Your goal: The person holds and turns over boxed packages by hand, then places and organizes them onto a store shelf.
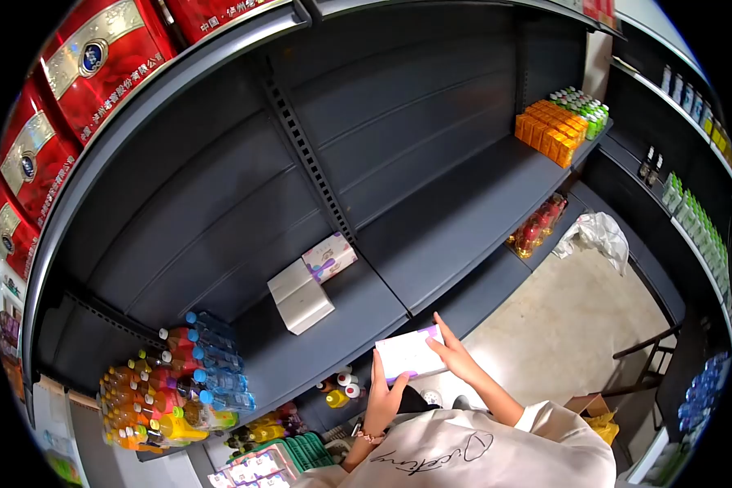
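Between my two hands is a white box with purple corners [409,355], held in front of my body below the shelf edge. My left hand [384,400] grips its left end, thumb on the near face. My right hand [454,355] closes on the right end, with the thumb across the front and a finger along the side. On the grey shelf [358,305] beyond stand a plain whitish box [299,298] and a similar box with a purple pattern [330,258], touching each other.
Drink bottles [175,390] crowd the shelf's left end. Orange boxes [550,130] and green-white bottles [586,108] stand at its far right. Below me is a green basket [307,452] beside pink-white packs [256,470]. Red gift boxes [98,61] line the upper shelf. A white bag [595,237] lies near the floor.
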### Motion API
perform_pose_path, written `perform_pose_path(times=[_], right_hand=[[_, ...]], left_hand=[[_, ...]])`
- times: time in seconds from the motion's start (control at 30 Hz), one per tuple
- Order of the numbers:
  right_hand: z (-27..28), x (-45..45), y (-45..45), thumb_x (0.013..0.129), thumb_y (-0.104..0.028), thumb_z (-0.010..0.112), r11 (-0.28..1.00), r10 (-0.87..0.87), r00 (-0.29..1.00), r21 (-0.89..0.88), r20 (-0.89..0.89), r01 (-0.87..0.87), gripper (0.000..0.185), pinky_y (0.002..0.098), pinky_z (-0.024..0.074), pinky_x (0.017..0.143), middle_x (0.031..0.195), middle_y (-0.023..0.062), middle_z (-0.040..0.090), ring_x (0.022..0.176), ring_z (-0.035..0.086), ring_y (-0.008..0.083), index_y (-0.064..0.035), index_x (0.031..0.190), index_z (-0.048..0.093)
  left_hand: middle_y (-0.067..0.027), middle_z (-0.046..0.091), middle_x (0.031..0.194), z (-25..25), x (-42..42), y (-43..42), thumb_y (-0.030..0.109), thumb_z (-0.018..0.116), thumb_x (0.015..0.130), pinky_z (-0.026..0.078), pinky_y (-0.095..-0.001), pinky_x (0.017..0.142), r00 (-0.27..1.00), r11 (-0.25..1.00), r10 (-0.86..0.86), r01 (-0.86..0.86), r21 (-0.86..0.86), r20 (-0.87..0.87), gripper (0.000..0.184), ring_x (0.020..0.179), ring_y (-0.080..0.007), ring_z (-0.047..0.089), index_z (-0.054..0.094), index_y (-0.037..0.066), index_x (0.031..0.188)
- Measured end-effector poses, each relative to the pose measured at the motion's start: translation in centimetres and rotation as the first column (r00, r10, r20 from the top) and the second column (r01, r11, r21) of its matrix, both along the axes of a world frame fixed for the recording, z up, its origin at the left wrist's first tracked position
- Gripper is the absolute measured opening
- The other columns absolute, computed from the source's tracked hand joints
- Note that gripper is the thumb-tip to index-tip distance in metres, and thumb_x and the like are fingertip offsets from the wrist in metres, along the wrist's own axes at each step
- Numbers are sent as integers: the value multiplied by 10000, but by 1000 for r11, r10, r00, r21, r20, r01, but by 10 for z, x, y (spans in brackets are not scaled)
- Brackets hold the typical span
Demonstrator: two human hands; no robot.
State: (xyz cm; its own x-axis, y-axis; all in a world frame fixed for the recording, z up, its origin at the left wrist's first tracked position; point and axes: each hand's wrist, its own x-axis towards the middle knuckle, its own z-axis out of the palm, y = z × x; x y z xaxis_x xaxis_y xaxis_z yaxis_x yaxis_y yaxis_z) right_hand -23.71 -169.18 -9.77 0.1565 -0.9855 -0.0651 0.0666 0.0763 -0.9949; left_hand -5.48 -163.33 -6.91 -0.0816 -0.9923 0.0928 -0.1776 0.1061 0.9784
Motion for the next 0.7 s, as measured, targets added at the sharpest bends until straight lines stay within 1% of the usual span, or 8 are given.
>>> perform_pose_path(times=[0.13, 0.27, 0.33, 0.43, 0.5, 0.53, 0.63, 0.7], right_hand=[[-26, 12, -60, 957, -292, 527, 999, 42, 999, -5, 18, -42, 727, 319, 144, 1140, 1549, 205, 132, 1434, 134, 265, 52, 1470, 144], [-29, 35, -103, 930, -340, 559, 998, 53, 983, -22, -177, -57, 748, 353, 197, 1130, 1495, 260, 243, 1402, 237, 328, 34, 1467, 197], [-42, 52, -122, 925, -333, 558, 998, 57, 984, -15, -168, -60, 715, 366, 204, 1130, 1476, 256, 293, 1397, 245, 353, 21, 1459, 239], [-50, 73, -153, 927, -293, 543, 1000, 1, 937, -20, -349, -9, 640, 377, 252, 1114, 1427, 251, 387, 1374, 291, 371, 16, 1434, 303], [-58, 88, -173, 927, -290, 540, 999, -40, 975, -11, -216, 39, 627, 378, 269, 1105, 1420, 260, 391, 1362, 314, 376, 16, 1426, 319], [-64, 97, -182, 926, -289, 538, 999, -52, 987, -1, -149, 52, 620, 378, 278, 1101, 1416, 265, 393, 1355, 326, 378, 16, 1423, 327], [-64, 119, -210, 931, -298, 523, 986, -151, 963, -108, -225, 129, 622, 368, 343, 1056, 1357, 303, 437, 1276, 436, 390, 22, 1424, 318], [-57, 131, -230, 935, -300, 511, 985, -158, 960, -106, -230, 137, 627, 369, 395, 1007, 1280, 314, 506, 1207, 506, 397, 27, 1428, 303]], left_hand=[[-309, 172, 1492, -11, 6, -26, 244, 604, 902, 191, -370, 1127, 988, 990, 69, -85, 115, 135, 804, 1393, -371, 220, 125, -123, 1434], [-355, 82, 1495, -12, 17, -56, 356, 605, 888, 165, -411, 1135, 931, 975, 29, -106, 194, 363, 846, 1414, -439, 95, 158, -111, 1435], [-364, 69, 1491, -22, 26, -73, 372, 606, 884, 159, -436, 1134, 875, 965, -33, -98, 245, 482, 850, 1412, -461, 63, 169, -104, 1436], [-382, 76, 1478, -49, 29, -95, 384, 616, 864, 151, -479, 1131, 802, 991, 90, -129, 25, 591, 851, 1401, -492, 37, 201, -101, 1426], [-380, 115, 1471, -56, 26, -115, 361, 654, 819, 150, -509, 1130, 652, 978, 210, -137, -160, 729, 881, 1400, -482, 78, 215, -125, 1408], [-378, 112, 1473, -54, 27, -127, 349, 666, 807, 149, -515, 1130, 609, 975, 223, -123, -187, 761, 902, 1399, -484, 79, 197, -137, 1405], [-360, 129, 1475, -50, 38, -160, 320, 702, 762, 156, -524, 1132, 454, 963, 267, -96, -251, 850, 968, 1397, -471, 110, 157, -181, 1385], [-359, 141, 1471, -50, 49, -179, 321, 694, 766, 157, -524, 1133, 442, 964, 265, -106, -244, 857, 940, 1396, -464, 124, 180, -168, 1383]])
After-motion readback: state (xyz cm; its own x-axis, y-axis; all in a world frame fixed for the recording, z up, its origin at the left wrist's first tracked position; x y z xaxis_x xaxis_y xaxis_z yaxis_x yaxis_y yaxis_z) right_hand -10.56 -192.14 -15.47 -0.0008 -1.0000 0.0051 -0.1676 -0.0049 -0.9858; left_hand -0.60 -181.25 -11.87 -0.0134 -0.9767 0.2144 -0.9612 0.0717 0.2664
